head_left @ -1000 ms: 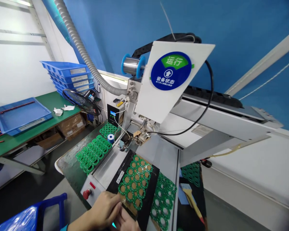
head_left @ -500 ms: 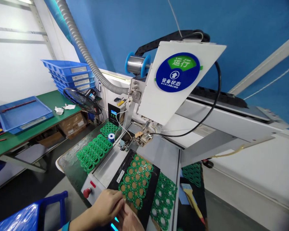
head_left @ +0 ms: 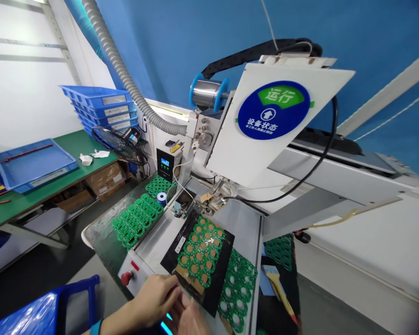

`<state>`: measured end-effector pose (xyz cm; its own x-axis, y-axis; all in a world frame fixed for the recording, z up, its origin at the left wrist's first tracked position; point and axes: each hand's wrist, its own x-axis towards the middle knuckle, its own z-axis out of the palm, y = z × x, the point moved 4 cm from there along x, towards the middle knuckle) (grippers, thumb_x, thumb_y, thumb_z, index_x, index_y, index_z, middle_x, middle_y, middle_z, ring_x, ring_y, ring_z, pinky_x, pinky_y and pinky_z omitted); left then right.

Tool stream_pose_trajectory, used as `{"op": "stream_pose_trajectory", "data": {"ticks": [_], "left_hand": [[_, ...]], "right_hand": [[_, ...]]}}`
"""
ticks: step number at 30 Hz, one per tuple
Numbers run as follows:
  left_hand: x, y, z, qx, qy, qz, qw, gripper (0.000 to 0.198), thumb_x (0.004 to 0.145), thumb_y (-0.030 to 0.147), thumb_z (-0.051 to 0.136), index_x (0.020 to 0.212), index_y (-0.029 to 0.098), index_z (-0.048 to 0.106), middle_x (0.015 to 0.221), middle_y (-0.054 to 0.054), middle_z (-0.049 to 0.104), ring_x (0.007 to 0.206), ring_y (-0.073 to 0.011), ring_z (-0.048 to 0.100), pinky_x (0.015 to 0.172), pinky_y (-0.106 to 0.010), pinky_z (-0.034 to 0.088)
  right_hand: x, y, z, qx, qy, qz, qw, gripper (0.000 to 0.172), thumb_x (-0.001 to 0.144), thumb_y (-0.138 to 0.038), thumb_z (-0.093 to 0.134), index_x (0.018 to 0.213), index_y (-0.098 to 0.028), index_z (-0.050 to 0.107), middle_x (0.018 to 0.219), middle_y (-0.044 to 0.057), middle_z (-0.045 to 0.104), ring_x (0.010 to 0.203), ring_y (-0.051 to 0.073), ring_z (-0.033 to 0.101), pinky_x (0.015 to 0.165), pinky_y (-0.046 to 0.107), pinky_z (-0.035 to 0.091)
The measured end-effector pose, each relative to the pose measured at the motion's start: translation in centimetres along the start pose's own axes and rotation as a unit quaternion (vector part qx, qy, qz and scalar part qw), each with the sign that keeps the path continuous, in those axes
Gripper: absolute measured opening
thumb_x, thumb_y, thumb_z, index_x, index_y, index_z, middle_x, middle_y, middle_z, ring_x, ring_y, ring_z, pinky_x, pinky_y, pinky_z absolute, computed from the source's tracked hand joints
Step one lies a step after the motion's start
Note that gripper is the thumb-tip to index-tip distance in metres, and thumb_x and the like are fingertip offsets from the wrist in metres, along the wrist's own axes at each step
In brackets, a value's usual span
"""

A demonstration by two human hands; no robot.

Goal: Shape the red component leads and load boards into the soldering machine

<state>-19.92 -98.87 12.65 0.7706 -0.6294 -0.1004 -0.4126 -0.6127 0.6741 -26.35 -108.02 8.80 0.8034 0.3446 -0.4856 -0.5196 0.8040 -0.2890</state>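
My left hand [head_left: 157,298] is at the bottom centre, in front of the machine bed, its fingers bent inward and pressed together at the tips. Against its fingertips lies my right hand [head_left: 190,320], slightly blurred and cut off by the lower edge. Whether anything sits between the hands is hidden. Just beyond them, a green circuit board panel [head_left: 192,251] with rows of round holes rests on a black fixture plate [head_left: 223,267]. Above that plate hangs the soldering head [head_left: 212,202] of a white machine, with a solder wire spool [head_left: 206,93] at its top.
Another board panel [head_left: 238,288] lies right of the fixture, and stacked panels [head_left: 136,221] lie left. A brush [head_left: 279,291] is on the right. A red button [head_left: 126,278] sticks out of the machine front. A blue stool [head_left: 38,311] and a fan [head_left: 120,146] stand left.
The fixture plate with its board panel has slid away from my hands and slightly right. The machine head and spool have shifted right. My right hand has moved a little; my left has hardly moved.
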Motion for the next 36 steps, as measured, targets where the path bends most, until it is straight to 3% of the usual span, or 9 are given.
{"op": "stream_pose_trajectory", "data": {"ticks": [14,22,36], "left_hand": [[-0.1,-0.2,0.5,-0.003,-0.02,-0.032,0.999,0.027,0.096,0.029,0.034,0.079,0.02,0.053,0.076,-0.004,0.068,0.068,-0.017,0.064,0.059,-0.023,0.04],[0.4,0.2,0.4,0.006,-0.025,-0.039,0.999,0.022,0.095,0.027,0.037,0.081,0.02,0.053,0.077,-0.004,0.069,0.07,-0.0172,0.065,0.059,-0.023,0.039],[0.6,0.4,0.7,0.007,-0.039,-0.046,0.998,0.015,0.094,0.024,0.043,0.084,0.02,0.053,0.082,-0.005,0.071,0.075,-0.019,0.068,0.061,-0.023,0.042]], "right_hand": [[0.3,-0.4,-0.1,-0.025,0.029,0.002,0.999,0.046,0.061,-0.052,0.084,0.093,-0.02,0.076,0.096,0.01,0.076,0.087,0.024,0.071,0.082,0.038,0.053],[0.4,-0.9,0.0,-0.014,0.04,0.023,0.999,0.042,0.068,-0.047,0.081,0.094,-0.015,0.075,0.096,0.009,0.076,0.082,0.019,0.071,0.077,0.029,0.054],[0.6,-0.8,-1.2,-0.003,0.063,0.027,0.998,0.046,0.064,-0.045,0.085,0.094,-0.012,0.075,0.091,0.011,0.076,0.079,0.021,0.072,0.074,0.03,0.055]]}}
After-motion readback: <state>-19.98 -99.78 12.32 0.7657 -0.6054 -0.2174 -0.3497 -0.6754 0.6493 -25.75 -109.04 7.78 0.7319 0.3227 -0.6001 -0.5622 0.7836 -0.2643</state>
